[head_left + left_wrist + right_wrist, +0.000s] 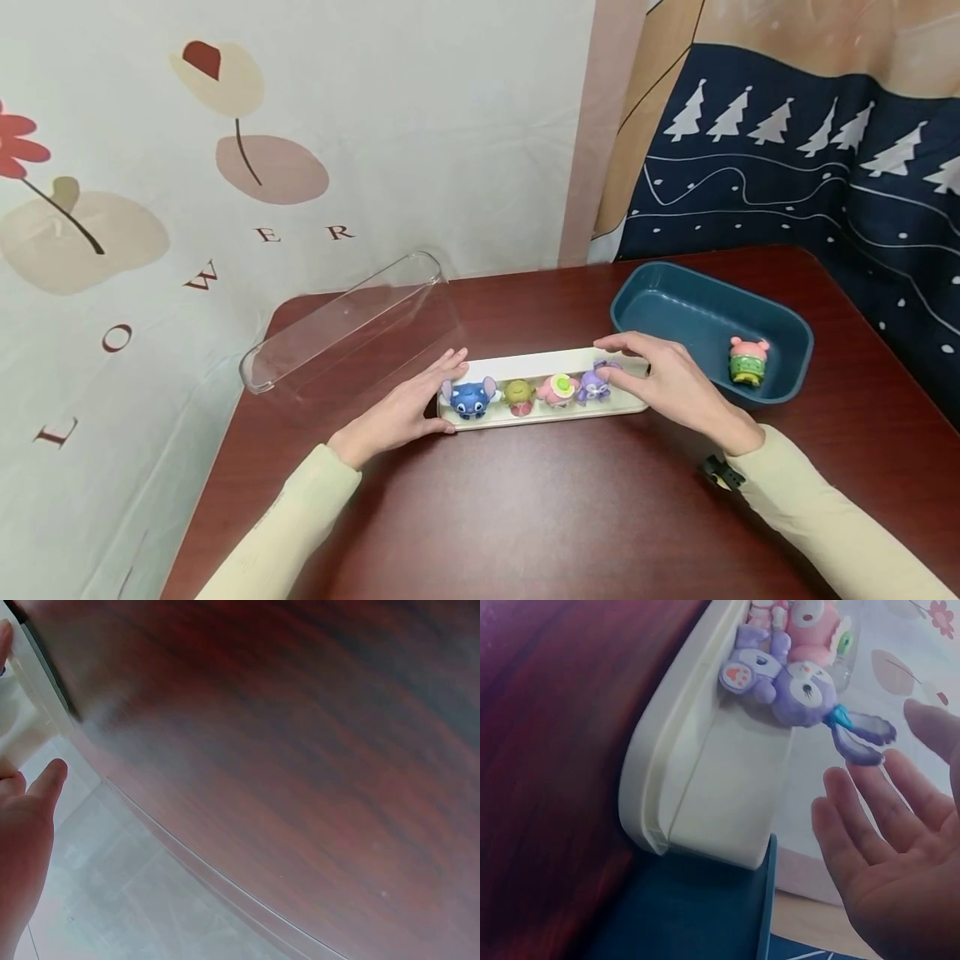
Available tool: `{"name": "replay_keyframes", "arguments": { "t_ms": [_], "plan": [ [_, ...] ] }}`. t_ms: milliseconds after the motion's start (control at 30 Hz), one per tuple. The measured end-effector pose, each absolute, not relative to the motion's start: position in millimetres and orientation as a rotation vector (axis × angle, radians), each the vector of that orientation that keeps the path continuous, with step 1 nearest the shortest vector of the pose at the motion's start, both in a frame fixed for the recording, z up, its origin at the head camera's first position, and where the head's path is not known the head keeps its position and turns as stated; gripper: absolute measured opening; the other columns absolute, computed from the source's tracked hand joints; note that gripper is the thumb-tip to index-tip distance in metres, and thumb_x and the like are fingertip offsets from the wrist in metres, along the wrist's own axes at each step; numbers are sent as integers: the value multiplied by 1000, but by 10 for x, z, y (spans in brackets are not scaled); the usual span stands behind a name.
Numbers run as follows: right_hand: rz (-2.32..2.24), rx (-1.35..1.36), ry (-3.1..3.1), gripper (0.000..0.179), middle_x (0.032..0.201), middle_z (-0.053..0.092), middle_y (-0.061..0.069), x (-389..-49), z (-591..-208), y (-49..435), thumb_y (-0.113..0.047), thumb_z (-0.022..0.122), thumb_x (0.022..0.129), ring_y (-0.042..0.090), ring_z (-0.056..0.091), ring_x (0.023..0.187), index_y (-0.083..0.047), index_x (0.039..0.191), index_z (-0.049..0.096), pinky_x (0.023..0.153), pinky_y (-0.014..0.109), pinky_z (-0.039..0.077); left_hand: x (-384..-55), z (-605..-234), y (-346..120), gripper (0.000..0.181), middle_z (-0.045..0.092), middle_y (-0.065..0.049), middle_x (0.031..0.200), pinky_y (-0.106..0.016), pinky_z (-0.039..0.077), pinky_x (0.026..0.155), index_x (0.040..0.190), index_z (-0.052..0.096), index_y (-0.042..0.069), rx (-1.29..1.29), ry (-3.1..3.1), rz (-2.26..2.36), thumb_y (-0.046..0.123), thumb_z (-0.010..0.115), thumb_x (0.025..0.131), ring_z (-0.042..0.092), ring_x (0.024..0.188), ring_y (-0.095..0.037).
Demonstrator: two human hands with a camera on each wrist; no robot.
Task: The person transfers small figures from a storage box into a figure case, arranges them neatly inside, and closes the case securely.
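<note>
A long white tray [525,367] lies on the table with a row of small figurines on it. From the left stand a blue big-eared figurine [470,400], an olive-green one [518,397], a pink one [558,389] with a green-and-white top, and a purple rabbit figurine [592,387]. My left hand [405,408] holds the tray's left end, thumb at the front and fingers toward the back. Beside the rabbit, my right hand [671,379] has its fingers spread; the right wrist view shows nothing in its grasp, fingertips close to the rabbit's ears [861,739].
A blue bin [675,292] stands behind and right of the tray, holding a pink-and-green figurine [747,362]. At the back left lies a clear plastic cover [348,325]. A dark strap-like object [722,473] is by the right wrist. Printed cloth [450,125] hangs behind the table.
</note>
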State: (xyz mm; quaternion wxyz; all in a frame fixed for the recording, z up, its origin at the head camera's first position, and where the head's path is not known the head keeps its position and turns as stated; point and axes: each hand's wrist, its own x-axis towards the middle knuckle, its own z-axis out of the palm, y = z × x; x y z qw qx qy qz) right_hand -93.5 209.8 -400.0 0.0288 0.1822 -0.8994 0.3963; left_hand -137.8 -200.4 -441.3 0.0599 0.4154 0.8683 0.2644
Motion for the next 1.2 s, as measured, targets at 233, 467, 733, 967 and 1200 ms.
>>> {"name": "replay_keyframes", "arguments": {
  "t_ms": [233,467,733,967,1200],
  "plan": [
    [1191,563,-2744,50,139,65,5,-887,-3920,2182,-33,79,94,27,55,131,-18,139,65,104,63,47,-1392,-4410,-1994,94,25,-10,170,-40,31,121,158,40,6,1274,2635,796,14,90,80,19,157,-30],
    [1177,492,-2736,51,142,63,2,-829,-3782,2362,-32,79,93,27,54,133,-21,141,64,105,68,42,-1377,-4418,-2005,94,25,-10,170,-41,30,121,158,40,6,1253,2641,787,14,91,80,19,157,-30],
    [1146,318,-2767,51,149,57,7,-772,-3644,2755,-32,77,95,33,48,136,-26,143,62,100,72,44,-1384,-4400,-1990,90,27,-10,170,-42,30,122,156,42,4,1275,2642,791,12,90,81,22,156,-32],
    [1119,170,-2812,52,151,53,12,-741,-3684,3051,-38,73,98,38,55,125,-23,146,59,91,17,51,-1382,-4401,-1988,90,26,-10,170,-41,29,122,157,41,4,1256,2629,805,12,90,81,21,156,-33],
    [1010,56,-2878,61,152,44,28,-754,-3774,3263,-44,67,100,51,48,123,-13,151,51,92,75,45,-1381,-4411,-1993,90,26,-10,170,-40,29,122,157,41,4,1265,2626,809,11,89,81,22,156,-34]
  ]
}}
